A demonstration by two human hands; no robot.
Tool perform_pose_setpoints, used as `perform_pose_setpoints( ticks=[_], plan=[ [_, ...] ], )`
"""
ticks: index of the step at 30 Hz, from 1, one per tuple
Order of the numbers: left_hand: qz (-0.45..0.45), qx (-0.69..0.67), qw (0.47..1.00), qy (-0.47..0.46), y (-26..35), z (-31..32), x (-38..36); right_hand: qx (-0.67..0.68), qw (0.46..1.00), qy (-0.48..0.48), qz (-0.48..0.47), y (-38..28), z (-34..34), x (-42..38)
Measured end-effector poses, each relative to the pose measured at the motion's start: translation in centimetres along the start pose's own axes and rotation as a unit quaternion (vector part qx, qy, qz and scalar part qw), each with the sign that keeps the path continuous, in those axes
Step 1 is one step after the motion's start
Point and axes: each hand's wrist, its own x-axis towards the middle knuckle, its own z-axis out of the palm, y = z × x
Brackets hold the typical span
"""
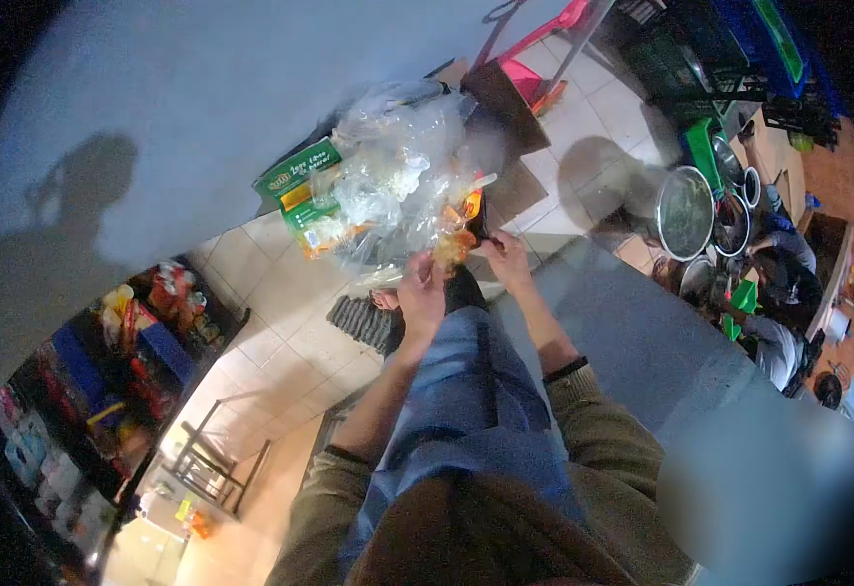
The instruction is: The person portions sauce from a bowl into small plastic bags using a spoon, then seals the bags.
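Observation:
In the head view a heap of clear plastic bags [388, 186] lies in front of me, with crumpled wrappers among them. A green printed carton [300, 181] sticks out on its left side. My left hand [423, 293] is closed at the near edge of the heap, beside some orange-brown scraps [454, 246]; what its fingers pinch is hidden. To its right, my right hand [508, 262] is closed on the edge of a black plastic bag [481, 217]. An orange wrapper [472, 203] sits just beyond the hands.
Brown cardboard [507, 107] stands behind the heap, near a pink dustpan [521, 78]. A shelf of packets [134, 361] and a metal stool frame [207, 464] are at left. On the right are large metal pots [686, 213] and people [783, 352] near them. A grey mat [339, 311] lies on the tiles.

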Motion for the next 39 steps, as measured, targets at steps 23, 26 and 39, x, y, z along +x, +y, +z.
perform_pose_setpoints(
  ticks=[23,26,39],
  plan=[
    [0.161,0.241,0.942,-0.171,-1.4,-2.8,-2.7,-0.170,0.966,-0.192,-0.044,-0.7,-5.0,-2.1],
    [0.100,0.234,0.958,-0.132,-8.1,-7.8,-3.9,-0.394,0.796,-0.258,-0.381,11.5,-8.0,-1.3],
    [-0.262,0.019,0.923,0.282,-25.5,-38.9,-26.8,-0.395,0.752,-0.462,-0.255,-12.3,18.1,-10.9]
  ],
)
